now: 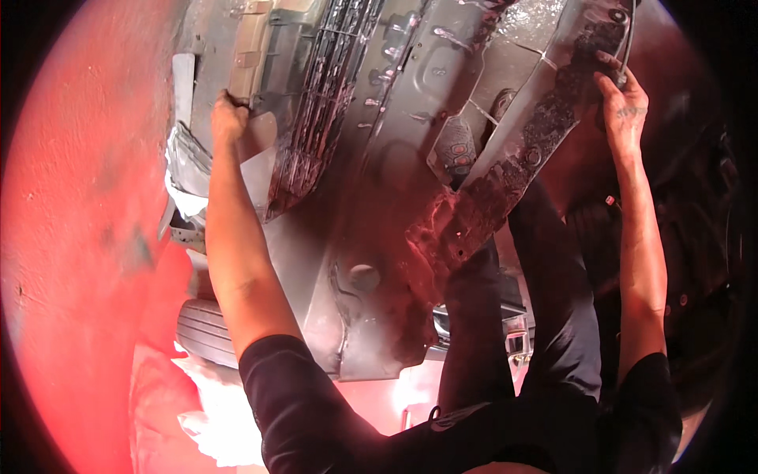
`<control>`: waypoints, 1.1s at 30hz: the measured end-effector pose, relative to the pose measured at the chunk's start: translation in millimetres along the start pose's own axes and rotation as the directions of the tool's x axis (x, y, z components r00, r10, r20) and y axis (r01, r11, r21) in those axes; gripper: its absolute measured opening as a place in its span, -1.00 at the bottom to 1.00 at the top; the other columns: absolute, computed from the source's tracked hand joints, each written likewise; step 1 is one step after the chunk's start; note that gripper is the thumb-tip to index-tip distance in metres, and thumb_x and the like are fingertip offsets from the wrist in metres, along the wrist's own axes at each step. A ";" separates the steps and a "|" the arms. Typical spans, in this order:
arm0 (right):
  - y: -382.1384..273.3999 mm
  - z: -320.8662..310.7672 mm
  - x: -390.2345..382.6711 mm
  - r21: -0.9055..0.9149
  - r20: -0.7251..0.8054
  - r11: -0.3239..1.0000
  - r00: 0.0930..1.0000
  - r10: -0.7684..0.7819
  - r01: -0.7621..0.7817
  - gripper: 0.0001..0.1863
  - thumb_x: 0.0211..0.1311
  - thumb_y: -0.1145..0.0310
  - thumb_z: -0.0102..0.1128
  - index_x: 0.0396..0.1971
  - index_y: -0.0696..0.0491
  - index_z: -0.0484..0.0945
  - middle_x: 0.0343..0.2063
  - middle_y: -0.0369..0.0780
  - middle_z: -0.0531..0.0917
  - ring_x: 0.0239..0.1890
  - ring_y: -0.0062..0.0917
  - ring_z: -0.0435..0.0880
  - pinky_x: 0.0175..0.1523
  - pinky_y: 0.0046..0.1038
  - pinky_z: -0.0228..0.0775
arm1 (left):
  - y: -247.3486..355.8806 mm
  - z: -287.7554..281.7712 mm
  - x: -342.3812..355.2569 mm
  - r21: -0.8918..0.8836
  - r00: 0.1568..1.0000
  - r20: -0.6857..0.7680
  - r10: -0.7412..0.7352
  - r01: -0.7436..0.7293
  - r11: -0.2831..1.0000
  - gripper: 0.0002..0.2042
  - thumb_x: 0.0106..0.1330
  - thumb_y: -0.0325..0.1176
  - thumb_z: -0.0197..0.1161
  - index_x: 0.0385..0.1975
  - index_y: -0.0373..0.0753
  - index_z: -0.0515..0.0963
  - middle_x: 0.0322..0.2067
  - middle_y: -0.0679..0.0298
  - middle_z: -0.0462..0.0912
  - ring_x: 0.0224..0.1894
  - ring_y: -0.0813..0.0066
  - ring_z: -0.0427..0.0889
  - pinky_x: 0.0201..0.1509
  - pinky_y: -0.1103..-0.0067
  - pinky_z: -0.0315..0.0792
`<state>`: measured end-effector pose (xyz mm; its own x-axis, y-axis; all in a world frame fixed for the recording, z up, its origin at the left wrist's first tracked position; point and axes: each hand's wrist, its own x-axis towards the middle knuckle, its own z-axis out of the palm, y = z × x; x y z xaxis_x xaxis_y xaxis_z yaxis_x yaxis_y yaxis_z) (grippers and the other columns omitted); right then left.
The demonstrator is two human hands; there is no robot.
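Note:
Dirty grey and black car body parts spread out before me. My left hand [229,118] is closed on the edge of a long grey and tan panel [251,59] at the upper left; its fingertips are hidden. Beside that panel runs a strip of dark ribbed slats [335,87]. At the upper right my right hand [624,103] has its fingers curled round a thin dark hose [629,39]. Its fingertips reach the edge of a long, slanting grey beam [545,118] caked with black grime. Shadow hides part of that grip.
A red painted surface [71,197] fills the left side. A tyre [207,328] lies at the lower left, near bright white sheeting [221,403]. My dark-trousered legs [553,300] stand below the beam. Shadowed dark parts [679,261] fill the right side.

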<state>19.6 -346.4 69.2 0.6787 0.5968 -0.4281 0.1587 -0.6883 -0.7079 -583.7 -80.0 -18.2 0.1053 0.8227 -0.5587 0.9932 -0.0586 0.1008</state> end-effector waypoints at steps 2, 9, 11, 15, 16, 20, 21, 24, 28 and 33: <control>-6.8 1.1 4.5 0.024 0.029 1.000 1.000 -0.012 0.012 -0.69 0.20 0.50 0.24 -0.05 -0.05 0.71 -0.60 -0.51 0.49 -0.63 -0.86 0.33 -0.54 -0.67 0.18 | 16.6 7.2 -16.8 0.017 0.991 -0.126 0.053 -0.051 0.999 -0.42 0.01 -0.44 0.24 0.15 -0.33 0.41 -0.04 -0.23 0.58 0.05 -0.21 0.56 0.15 0.22 0.44; -9.6 0.7 12.2 -0.009 0.094 1.000 0.995 -0.018 0.019 -0.69 0.21 0.47 0.26 -0.03 -0.03 0.70 -0.63 -0.52 0.42 -0.65 -0.87 0.29 -0.56 -0.66 0.14 | 74.1 48.1 -180.2 -0.157 0.928 -0.325 0.185 -0.246 0.957 -0.37 0.16 -0.53 0.17 0.31 -0.39 0.24 0.16 -0.26 0.36 0.20 -0.26 0.33 0.33 0.17 0.22; -7.9 -5.4 8.3 -0.011 0.126 1.000 0.992 0.010 -0.009 -0.68 0.24 0.46 0.27 0.01 -0.01 0.68 -0.51 -0.46 0.51 -0.52 -0.84 0.39 -0.41 -0.65 0.25 | 106.5 48.3 -245.5 -0.357 0.983 -0.165 0.083 -0.138 0.924 -0.38 0.17 -0.54 0.19 0.29 -0.45 0.25 0.24 -0.22 0.31 0.24 -0.25 0.31 0.40 0.17 0.14; -8.7 -9.7 -6.0 0.066 0.166 0.997 0.986 0.028 -0.039 -0.62 0.28 0.37 0.31 0.09 0.08 0.62 -0.18 -0.31 0.69 -0.14 -0.68 0.59 0.03 -0.56 0.43 | 153.1 57.4 -358.6 -0.331 0.995 -0.094 0.040 -0.069 0.941 -0.43 0.19 -0.52 0.21 0.27 -0.31 0.33 0.30 -0.18 0.23 0.33 -0.18 0.26 0.40 0.21 0.18; -13.0 -8.1 -16.4 0.036 0.125 0.999 0.992 -0.035 0.030 -0.64 0.28 0.37 0.31 0.07 0.07 0.63 -0.22 -0.33 0.69 -0.17 -0.70 0.59 -0.02 -0.59 0.43 | 167.6 50.9 -382.2 -0.298 0.997 -0.066 0.027 -0.046 0.953 -0.42 0.20 -0.51 0.22 0.29 -0.29 0.32 0.32 -0.20 0.20 0.32 -0.22 0.28 0.38 0.18 0.20; -22.0 -9.8 -69.2 0.113 0.085 0.991 0.993 -0.087 0.077 -0.69 0.33 0.36 0.27 0.03 0.11 0.60 -0.22 -0.34 0.67 -0.15 -0.69 0.57 0.01 -0.58 0.41 | 196.5 53.5 -475.1 -0.786 0.927 0.293 -0.233 0.372 0.494 -0.48 0.24 -0.49 0.23 0.24 -0.33 0.36 0.20 -0.09 0.42 0.22 -0.05 0.46 0.28 0.31 0.35; -30.7 -9.7 -89.0 0.117 0.069 0.985 0.989 -0.132 0.123 -0.70 0.34 0.36 0.26 0.02 0.12 0.60 -0.22 -0.33 0.67 -0.15 -0.68 0.57 0.01 -0.58 0.42 | 202.9 38.9 -483.9 -0.752 0.892 0.362 -0.270 0.451 0.480 -0.51 0.25 -0.47 0.23 0.21 -0.35 0.38 0.14 -0.05 0.48 0.17 0.02 0.51 0.22 0.33 0.39; -54.3 -5.8 -149.4 0.041 0.120 0.994 0.987 -0.108 0.104 -0.72 0.37 0.37 0.22 0.02 0.15 0.58 -0.21 -0.31 0.66 -0.14 -0.66 0.56 0.02 -0.57 0.40 | 209.1 16.6 -504.9 -0.695 0.819 0.469 -0.331 0.573 0.434 -0.60 0.30 -0.40 0.23 0.12 -0.38 0.44 -0.02 0.05 0.61 0.04 0.20 0.62 0.05 0.40 0.51; -74.6 1.4 -222.0 0.115 0.469 0.938 0.850 0.239 -0.328 -0.71 0.36 0.36 0.25 0.02 0.12 0.56 -0.40 -0.40 0.57 -0.31 -0.77 0.45 -0.19 -0.65 0.32 | 180.0 3.6 -511.3 -0.798 0.773 0.524 -0.358 0.592 0.113 -0.64 0.40 -0.31 0.17 0.11 -0.36 0.44 -0.07 0.02 0.65 -0.02 0.24 0.67 -0.09 0.45 0.59; -52.6 19.3 -280.7 -0.089 0.698 0.934 0.647 0.307 -0.346 -0.66 0.32 0.42 0.19 0.09 0.05 0.50 -0.57 -0.39 0.50 -0.65 -0.77 0.43 -0.57 -0.62 0.24 | 116.6 51.8 -406.2 -0.863 0.803 0.479 -0.354 0.357 -0.356 -0.33 0.50 0.00 0.04 0.37 -0.39 0.06 0.26 -0.12 0.37 0.21 -0.14 0.47 0.23 0.06 0.42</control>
<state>-193.2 -469.8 215.8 -0.0131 0.4628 -0.8864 -0.0227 -0.8863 -0.4625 -508.1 -450.2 177.8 -0.2430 0.4110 -0.8786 -0.3596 0.8031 0.4751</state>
